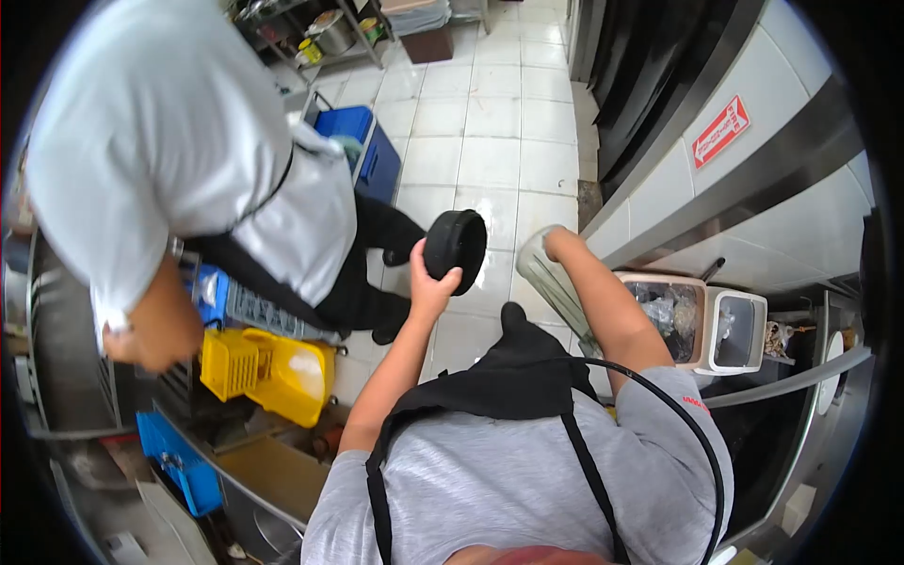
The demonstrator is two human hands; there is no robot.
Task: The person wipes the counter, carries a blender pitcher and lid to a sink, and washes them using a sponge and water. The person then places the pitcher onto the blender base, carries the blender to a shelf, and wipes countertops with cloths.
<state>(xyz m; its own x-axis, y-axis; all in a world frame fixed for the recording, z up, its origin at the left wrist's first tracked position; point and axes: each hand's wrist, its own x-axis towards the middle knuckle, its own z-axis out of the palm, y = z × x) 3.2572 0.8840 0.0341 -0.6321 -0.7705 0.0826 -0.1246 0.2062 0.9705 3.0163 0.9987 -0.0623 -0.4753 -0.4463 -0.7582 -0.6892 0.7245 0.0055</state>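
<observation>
My left hand (pixel 435 288) is closed on the edge of a black round lid-like piece (pixel 456 250), hollow on the side facing right; its exact kind does not show. It is raised over the tiled floor. On the right, my right hand (pixel 559 244) is closed at the rim of a tall clear jar (pixel 557 294), which looks like see-through plastic or glass and slants downward. The jar's lower end is partly hidden by my forearm. Both arms are stretched forward, with the two things apart from each other.
A co-worker in a white shirt (pixel 188 122) stands close on my left. A yellow mop bucket (pixel 287 372) and a blue cooler (pixel 363 141) are on the left. Bins (pixel 737 330) stand at right beside the wall. White tiles (pixel 490 160) run ahead, with wet patches.
</observation>
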